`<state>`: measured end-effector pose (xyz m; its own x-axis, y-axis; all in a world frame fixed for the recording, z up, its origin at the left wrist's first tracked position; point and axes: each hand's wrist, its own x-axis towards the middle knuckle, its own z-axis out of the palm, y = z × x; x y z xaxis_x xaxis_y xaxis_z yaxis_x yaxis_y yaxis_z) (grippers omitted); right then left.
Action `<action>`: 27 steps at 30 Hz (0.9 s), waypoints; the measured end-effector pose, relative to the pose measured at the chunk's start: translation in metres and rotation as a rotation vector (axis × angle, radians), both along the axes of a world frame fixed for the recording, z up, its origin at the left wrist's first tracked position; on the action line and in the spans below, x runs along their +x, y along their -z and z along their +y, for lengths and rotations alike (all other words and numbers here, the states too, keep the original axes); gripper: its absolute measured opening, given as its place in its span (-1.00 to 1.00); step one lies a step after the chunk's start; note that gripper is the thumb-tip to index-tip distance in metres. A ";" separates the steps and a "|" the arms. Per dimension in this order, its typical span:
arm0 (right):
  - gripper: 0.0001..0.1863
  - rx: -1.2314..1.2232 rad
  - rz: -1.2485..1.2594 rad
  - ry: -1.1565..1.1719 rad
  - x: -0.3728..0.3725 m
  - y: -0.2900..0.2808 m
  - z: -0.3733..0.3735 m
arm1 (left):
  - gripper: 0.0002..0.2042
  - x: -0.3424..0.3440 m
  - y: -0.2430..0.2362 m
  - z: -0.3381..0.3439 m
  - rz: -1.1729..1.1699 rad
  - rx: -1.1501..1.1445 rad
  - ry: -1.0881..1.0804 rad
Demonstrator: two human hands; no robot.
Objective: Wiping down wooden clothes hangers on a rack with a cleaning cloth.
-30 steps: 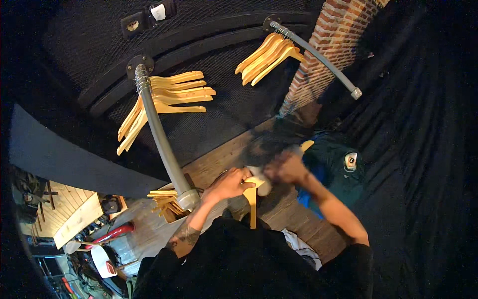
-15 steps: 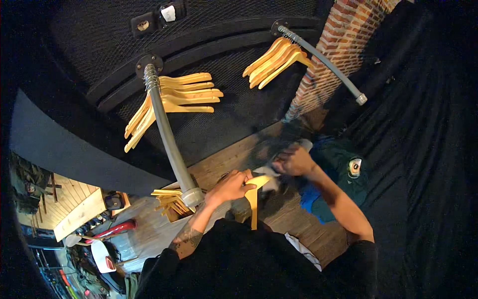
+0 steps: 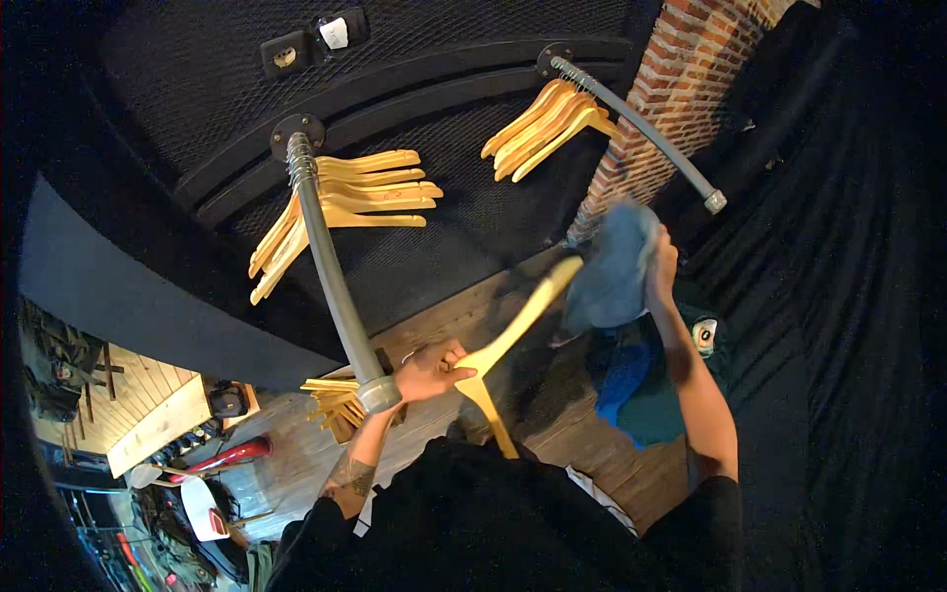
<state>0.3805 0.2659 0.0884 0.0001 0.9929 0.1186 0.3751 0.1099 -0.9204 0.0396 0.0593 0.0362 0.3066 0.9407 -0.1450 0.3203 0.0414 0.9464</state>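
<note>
Raised since the earlier frame, the right hand (image 3: pixel 663 266) is closed on one limp blue-grey cloth (image 3: pixel 610 281), blurred by motion, near a dark green garment (image 3: pixel 663 409). One smooth, pale yellow wooden hanger (image 3: pixel 521 321) is pinched at its middle by the left hand (image 3: pixel 431 371). Beyond, two round grey rails (image 3: pixel 338 286) (image 3: pixel 646 123) are hung with two bunches of wooden hangers (image 3: pixel 380 202) (image 3: pixel 547 128).

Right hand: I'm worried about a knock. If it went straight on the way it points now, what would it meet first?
Likely the brick column, just above the right hand and the blue-grey cloth it holds; the farther grey rail crosses that line too, and depth is unclear.
</note>
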 end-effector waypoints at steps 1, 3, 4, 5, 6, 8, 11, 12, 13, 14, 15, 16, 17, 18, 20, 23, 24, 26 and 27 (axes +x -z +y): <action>-0.52 -0.059 0.350 0.021 -0.001 0.001 0.001 | -0.78 0.000 0.001 0.000 0.063 -0.021 -0.065; -0.37 -0.203 1.073 0.096 -0.022 0.015 -0.015 | -0.79 0.007 0.003 0.004 0.044 -0.027 -0.103; -0.34 -0.234 1.096 0.022 -0.037 0.023 -0.028 | -0.79 0.015 0.004 0.008 -0.067 0.036 -0.134; -0.34 -0.166 1.043 -0.085 -0.056 0.031 -0.043 | -0.79 0.023 0.005 0.012 -0.204 0.083 -0.156; -0.41 -0.188 1.000 -0.124 -0.073 0.040 -0.063 | -0.80 0.031 0.006 0.018 -0.314 0.075 -0.157; -0.47 -0.483 0.623 -0.028 -0.111 0.050 -0.095 | -0.81 0.040 0.007 0.027 -0.308 0.097 -0.245; -0.42 0.032 -0.001 -0.446 -0.139 0.053 -0.129 | -0.89 0.037 0.004 0.034 -0.190 0.330 -0.302; -0.41 0.095 -0.063 -0.479 -0.144 0.053 -0.137 | -0.92 0.031 0.001 0.034 -0.137 0.267 -0.297; -0.42 -0.030 -0.085 -0.479 -0.143 0.052 -0.138 | -0.93 0.026 -0.003 0.034 -0.083 0.211 -0.297; -0.42 -0.038 -0.063 -0.506 -0.140 0.053 -0.141 | -0.90 0.024 -0.006 0.031 -0.173 0.206 -0.304; -0.52 -0.063 -0.273 -0.551 -0.134 0.054 -0.147 | -0.90 0.019 -0.010 0.033 -0.139 0.180 -0.331; -0.62 -0.085 -0.470 -0.588 -0.127 0.056 -0.153 | -0.89 0.012 -0.014 0.035 -0.191 0.211 -0.341; -0.62 -0.088 -0.485 -0.583 -0.119 0.058 -0.161 | -0.87 0.005 -0.016 0.038 -0.242 0.240 -0.331; -0.64 -0.096 -0.526 -0.620 -0.110 0.060 -0.170 | -0.82 -0.003 -0.017 0.041 -0.146 0.226 -0.378; -0.66 -0.101 -0.570 -0.670 -0.091 0.059 -0.186 | -0.81 -0.014 -0.012 0.044 -0.138 0.224 -0.387; -0.65 -0.225 -0.218 -0.730 -0.065 0.045 -0.198 | -0.82 -0.018 0.010 0.044 -0.145 0.168 -0.330; -0.58 -0.465 -0.191 -0.748 -0.054 0.036 -0.201 | -0.80 -0.014 0.018 0.045 -0.028 0.148 -0.349; -0.50 -0.703 -0.158 -0.747 -0.037 0.022 -0.202 | -0.79 -0.009 0.032 0.046 0.019 0.233 -0.419; -0.57 -0.765 -0.240 -0.753 -0.029 0.015 -0.202 | -0.77 -0.005 0.036 0.048 0.055 0.215 -0.450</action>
